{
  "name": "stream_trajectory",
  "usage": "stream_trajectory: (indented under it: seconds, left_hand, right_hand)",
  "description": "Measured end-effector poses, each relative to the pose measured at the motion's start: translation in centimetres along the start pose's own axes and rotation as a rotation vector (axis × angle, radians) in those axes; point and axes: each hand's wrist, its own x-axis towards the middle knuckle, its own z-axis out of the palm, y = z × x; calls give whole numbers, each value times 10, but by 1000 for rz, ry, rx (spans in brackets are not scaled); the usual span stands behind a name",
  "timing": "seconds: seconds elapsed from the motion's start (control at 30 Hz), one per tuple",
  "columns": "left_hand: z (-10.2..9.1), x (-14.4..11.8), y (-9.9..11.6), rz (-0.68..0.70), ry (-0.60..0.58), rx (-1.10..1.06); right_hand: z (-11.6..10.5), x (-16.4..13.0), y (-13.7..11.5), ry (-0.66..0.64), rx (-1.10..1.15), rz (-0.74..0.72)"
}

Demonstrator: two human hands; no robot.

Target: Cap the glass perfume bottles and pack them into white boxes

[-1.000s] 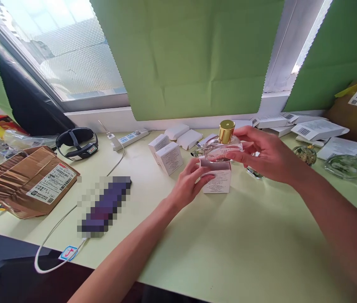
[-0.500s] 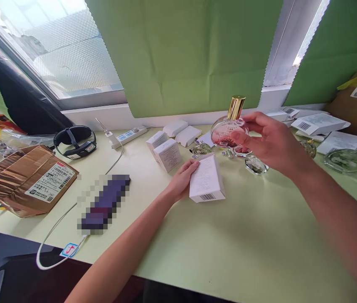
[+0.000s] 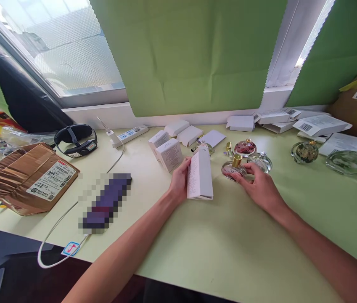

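Note:
My left hand (image 3: 180, 179) is closed around the side of a white printed carton (image 3: 201, 174), holding it tilted above the table. To its right, my right hand (image 3: 258, 183) grips a round glass perfume bottle (image 3: 232, 169) with a gold cap and pinkish contents, low over the table or on it; I cannot tell which. Just behind that bottle are a bottle with red contents (image 3: 245, 147), a clear glass bottle (image 3: 262, 161) and a small gold-capped piece (image 3: 229, 149). Another glass bottle (image 3: 208, 148) is partly hidden behind the carton.
White boxes (image 3: 169, 153) stand left of the carton; more boxes (image 3: 320, 124) lie back right near glass bottles (image 3: 348, 162). A blurred phone (image 3: 105, 204) with a cable, a brown parcel (image 3: 48, 181), a black headset (image 3: 75, 141) and a power strip (image 3: 132, 134) occupy the left.
My right hand has lowered the perfume bottle from high over the back of the table to near its surface. The carton has turned in my left hand and now shows a narrower side.

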Motion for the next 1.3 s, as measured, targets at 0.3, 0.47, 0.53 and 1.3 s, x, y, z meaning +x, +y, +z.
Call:
stream_trajectory:
  seconds: [0.3, 0.47, 0.53, 1.3]
  left_hand:
    - [7, -6, -8, 44, -167, -50]
    - [15, -13, -17, -57, -182, -71]
    - [17, -14, -18, -79, -185, -64]
    - [14, -17, -23, -301, -200, -59]
  right_hand:
    - [-12, -40, -31, -32, 111, -566]
    - [5, -44, -31, -309, 171, -619]
    - [5, -43, -31, -314, 230, -609]
    - [-6, -48, -39, -481, 328, -526]
